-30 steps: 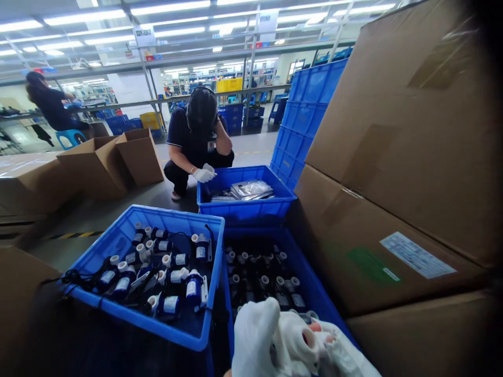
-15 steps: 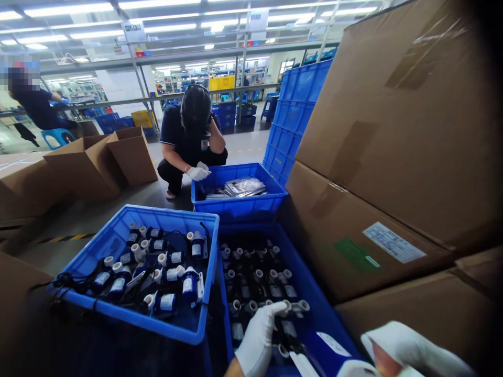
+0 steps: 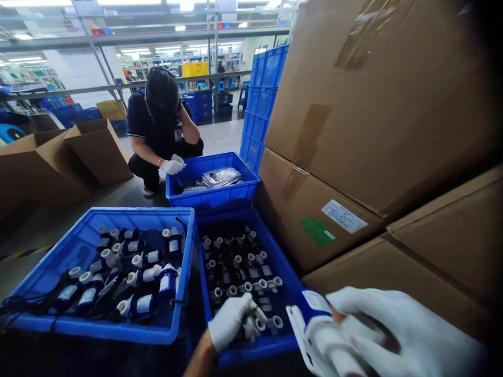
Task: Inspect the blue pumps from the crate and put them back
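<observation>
My left hand (image 3: 230, 324), in a white glove, reaches into the right blue crate (image 3: 288, 277) and closes on a small pump (image 3: 251, 327) with white ports, among several like it. My right hand (image 3: 393, 335), also gloved, is curled at the crate's near right corner, gripping a white flat piece (image 3: 304, 335); I cannot make out what it is. The left blue crate (image 3: 78, 246) holds several blue pumps (image 3: 145, 272) with black wires.
A crouching person (image 3: 161, 125) in dark clothes and white gloves reaches toward a third blue crate (image 3: 212, 196) with plastic bags. Large cardboard boxes (image 3: 373, 104) stand at the right, open cardboard boxes (image 3: 58, 157) at the left. Stacked blue crates (image 3: 261, 99) stand behind.
My left hand went deeper into the right crate and closed on a pump. My right hand came forward to the crate's corner. The view shifted, so everything slid left.
</observation>
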A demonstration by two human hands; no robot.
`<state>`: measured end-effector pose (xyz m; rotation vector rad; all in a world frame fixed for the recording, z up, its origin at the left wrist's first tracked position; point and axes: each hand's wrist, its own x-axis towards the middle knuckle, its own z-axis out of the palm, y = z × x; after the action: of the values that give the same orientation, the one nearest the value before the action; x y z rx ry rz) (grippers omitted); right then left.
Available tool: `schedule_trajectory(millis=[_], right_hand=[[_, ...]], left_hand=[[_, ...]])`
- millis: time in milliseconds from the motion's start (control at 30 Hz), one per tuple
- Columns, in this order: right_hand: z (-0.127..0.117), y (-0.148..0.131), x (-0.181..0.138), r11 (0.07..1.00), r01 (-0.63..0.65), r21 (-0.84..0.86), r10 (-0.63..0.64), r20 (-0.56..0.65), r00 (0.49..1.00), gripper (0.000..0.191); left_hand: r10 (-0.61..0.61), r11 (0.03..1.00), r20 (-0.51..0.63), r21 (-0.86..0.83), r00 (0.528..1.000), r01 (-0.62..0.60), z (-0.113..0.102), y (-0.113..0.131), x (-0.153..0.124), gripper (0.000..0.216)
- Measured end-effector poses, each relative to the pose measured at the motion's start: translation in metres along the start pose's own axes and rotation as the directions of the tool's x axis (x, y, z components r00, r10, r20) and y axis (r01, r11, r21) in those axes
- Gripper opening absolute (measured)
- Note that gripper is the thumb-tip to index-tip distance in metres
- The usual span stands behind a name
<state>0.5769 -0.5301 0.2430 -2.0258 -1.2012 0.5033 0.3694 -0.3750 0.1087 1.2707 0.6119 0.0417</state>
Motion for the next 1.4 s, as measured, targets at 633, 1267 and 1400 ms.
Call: schedule_trajectory(millis=[633, 1267, 1400], right_hand=[[0.125, 0.133, 0.048, 0.741, 0.188, -0.645, 0.293, 0.562, 0.773, 0.041], [0.171, 0.151, 0.089, 0.61, 0.073, -0.789, 0.345, 0.347, 0.872, 0.051], [0.192, 0.16, 0.106, 0.589, 0.085, -0.803, 0.326, 0.332, 0.885, 0.03]], left_hand=[[-0.068, 0.423, 0.001, 0.906, 0.998, 0.028, 0.027, 0.002, 0.081, 0.048], [-0.212, 0.231, -0.024, 0.97, 0.977, 0.074, 0.03, -0.057, 0.091, 0.044], [-0.149, 0.29, -0.04, 0.954, 0.988, 0.082, 0.026, -0.064, 0.078, 0.051]])
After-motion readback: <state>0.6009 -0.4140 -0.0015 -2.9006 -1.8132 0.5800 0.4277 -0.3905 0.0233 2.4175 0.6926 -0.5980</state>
